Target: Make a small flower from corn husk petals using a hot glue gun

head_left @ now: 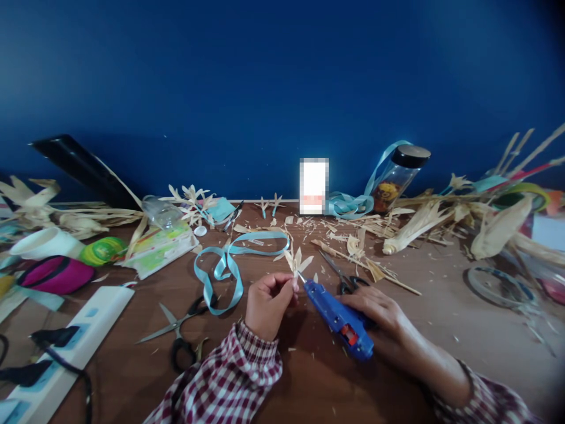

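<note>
Near the middle of the table, my left hand pinches the base of a small pale husk flower, its petals pointing up and spread. My right hand is wrapped round the handle of a blue glue gun, which lies tilted with its nozzle toward the left. The nozzle tip is at the flower's base, just beside my left fingertips; whether it touches cannot be made out. A light blue ribbon lies in loops left of the flower.
Open scissors lie at left, and another pair behind my right hand. A white power strip stands at far left. Behind are a lidded jar, coiled ribbon, husk scraps and a blue wall.
</note>
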Available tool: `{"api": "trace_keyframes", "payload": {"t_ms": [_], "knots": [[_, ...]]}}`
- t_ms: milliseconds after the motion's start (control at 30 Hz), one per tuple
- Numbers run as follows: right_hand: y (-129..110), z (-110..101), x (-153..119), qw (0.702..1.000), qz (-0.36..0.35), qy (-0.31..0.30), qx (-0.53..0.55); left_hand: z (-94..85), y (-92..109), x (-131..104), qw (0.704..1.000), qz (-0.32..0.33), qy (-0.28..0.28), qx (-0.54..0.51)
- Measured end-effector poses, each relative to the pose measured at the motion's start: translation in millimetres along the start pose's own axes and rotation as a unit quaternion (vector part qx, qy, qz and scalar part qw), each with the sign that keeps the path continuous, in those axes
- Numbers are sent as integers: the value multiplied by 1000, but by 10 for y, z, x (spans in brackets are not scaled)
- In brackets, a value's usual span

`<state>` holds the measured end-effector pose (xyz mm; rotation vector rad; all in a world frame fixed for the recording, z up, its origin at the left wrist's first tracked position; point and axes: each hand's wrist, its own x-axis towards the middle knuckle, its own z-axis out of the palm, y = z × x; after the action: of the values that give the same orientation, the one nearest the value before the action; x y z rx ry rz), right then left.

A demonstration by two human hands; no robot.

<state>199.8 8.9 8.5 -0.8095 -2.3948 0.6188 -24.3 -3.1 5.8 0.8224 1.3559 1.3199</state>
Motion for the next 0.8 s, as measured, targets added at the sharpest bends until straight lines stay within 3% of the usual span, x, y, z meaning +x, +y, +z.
{"api": "trace_keyframes", "payload": {"t_ms": [200,800], "knots": [[-37,-16,21,1000,10,-19,7,-4,25,-6,999,20,5,25],[-47,-8,24,999,29,6,18,9,20,-12,1000,4,0,10]]}}
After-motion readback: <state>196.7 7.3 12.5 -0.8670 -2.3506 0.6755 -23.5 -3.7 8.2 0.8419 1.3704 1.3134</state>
